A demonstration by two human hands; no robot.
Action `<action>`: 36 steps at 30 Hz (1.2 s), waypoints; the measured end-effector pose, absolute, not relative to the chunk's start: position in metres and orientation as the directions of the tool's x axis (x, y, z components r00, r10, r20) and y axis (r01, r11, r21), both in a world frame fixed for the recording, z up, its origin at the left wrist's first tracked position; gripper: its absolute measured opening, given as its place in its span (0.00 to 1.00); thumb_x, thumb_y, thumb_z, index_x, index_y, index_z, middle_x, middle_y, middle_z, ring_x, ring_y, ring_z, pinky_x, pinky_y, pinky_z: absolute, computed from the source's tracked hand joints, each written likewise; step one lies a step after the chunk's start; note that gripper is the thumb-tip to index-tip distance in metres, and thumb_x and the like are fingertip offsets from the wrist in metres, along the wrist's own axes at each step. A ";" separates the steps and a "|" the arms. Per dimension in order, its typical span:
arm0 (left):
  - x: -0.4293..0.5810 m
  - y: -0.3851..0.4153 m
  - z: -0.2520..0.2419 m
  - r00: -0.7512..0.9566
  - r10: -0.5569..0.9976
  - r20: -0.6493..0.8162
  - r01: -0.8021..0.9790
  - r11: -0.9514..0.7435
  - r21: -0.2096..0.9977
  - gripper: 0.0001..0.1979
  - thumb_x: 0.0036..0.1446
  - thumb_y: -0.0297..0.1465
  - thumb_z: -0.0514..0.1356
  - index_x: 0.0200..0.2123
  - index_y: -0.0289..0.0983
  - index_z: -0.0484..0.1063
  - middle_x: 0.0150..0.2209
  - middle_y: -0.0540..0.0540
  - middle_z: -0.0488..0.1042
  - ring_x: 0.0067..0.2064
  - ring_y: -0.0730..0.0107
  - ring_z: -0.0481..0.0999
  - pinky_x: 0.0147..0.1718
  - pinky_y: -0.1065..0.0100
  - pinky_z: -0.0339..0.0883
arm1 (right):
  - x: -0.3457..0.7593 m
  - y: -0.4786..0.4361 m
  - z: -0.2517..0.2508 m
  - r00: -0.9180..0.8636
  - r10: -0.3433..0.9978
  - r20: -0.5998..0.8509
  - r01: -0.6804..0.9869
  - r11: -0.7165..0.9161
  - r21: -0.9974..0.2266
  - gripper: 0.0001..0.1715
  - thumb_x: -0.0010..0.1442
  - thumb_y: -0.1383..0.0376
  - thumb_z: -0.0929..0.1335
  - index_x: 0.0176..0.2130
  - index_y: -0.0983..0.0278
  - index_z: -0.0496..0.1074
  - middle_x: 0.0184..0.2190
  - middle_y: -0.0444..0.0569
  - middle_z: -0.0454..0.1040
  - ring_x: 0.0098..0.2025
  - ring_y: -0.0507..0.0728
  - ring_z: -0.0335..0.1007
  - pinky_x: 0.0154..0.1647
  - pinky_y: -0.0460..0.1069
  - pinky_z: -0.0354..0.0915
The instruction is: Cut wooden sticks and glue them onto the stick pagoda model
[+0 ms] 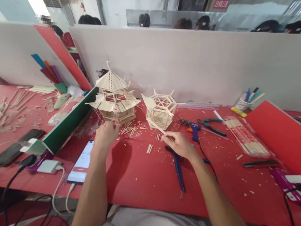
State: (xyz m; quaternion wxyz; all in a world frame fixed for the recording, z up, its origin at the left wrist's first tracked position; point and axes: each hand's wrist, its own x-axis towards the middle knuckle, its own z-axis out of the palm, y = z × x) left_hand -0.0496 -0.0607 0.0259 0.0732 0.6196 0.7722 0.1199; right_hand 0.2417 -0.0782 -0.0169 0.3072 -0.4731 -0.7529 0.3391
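My right hand [178, 143] is closed, its thumb and fingers pinching the end of a thin wooden stick [156, 126]. The stick points left toward the foot of a small hexagonal wooden frame [161, 111] with part of a slatted roof on its left side. At the front of a taller stick-built pagoda [115, 98], my left hand [106, 136] has its fingers curled in. What it grips, if anything, is hidden. Blue-handled pliers [178, 170] lie just below my right hand. Short stick pieces [149, 148] and offcuts are scattered between the hands.
A blue glue gun [194, 131] and green-handled pliers [213, 126] lie right of the frame. Beyond them is a plastic pack of sticks [245, 136]. A lit phone [80, 163] with a cable lies by my left forearm. Green [71, 125] and red dividers flank the red table.
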 end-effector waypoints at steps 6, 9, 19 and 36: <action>-0.058 -0.063 0.022 -0.236 0.970 -0.057 0.929 0.243 0.280 0.18 0.64 0.37 0.50 0.32 0.35 0.76 0.33 0.37 0.81 0.43 0.51 0.79 0.42 0.62 0.66 | 0.241 -0.079 -0.014 -0.433 0.895 0.110 0.523 0.349 -0.778 0.19 0.65 0.56 0.63 0.30 0.64 0.74 0.27 0.46 0.76 0.31 0.55 0.70 0.32 0.47 0.58; -0.059 -0.066 0.027 -0.211 0.973 -0.091 0.935 0.228 0.271 0.20 0.64 0.39 0.51 0.26 0.37 0.75 0.29 0.39 0.80 0.41 0.51 0.79 0.42 0.61 0.66 | 0.241 -0.080 -0.013 -0.450 0.888 0.096 0.540 0.356 -0.762 0.20 0.65 0.56 0.63 0.28 0.64 0.74 0.25 0.45 0.73 0.29 0.54 0.67 0.30 0.46 0.56; -0.057 -0.062 0.031 -0.257 0.966 -0.020 0.947 0.255 0.195 0.18 0.64 0.38 0.51 0.33 0.36 0.77 0.40 0.36 0.81 0.47 0.46 0.78 0.43 0.58 0.66 | 0.242 -0.081 -0.016 -0.474 0.875 0.100 0.536 0.376 -0.756 0.20 0.65 0.56 0.64 0.28 0.64 0.73 0.24 0.43 0.70 0.27 0.53 0.63 0.29 0.46 0.54; -0.053 -0.060 0.024 -0.224 0.974 0.027 0.971 0.221 0.096 0.19 0.66 0.38 0.49 0.48 0.33 0.72 0.46 0.33 0.79 0.50 0.45 0.78 0.45 0.56 0.68 | 0.242 -0.082 -0.014 -0.453 0.884 0.115 0.521 0.367 -0.771 0.17 0.65 0.57 0.64 0.34 0.64 0.77 0.30 0.47 0.79 0.33 0.56 0.72 0.34 0.47 0.61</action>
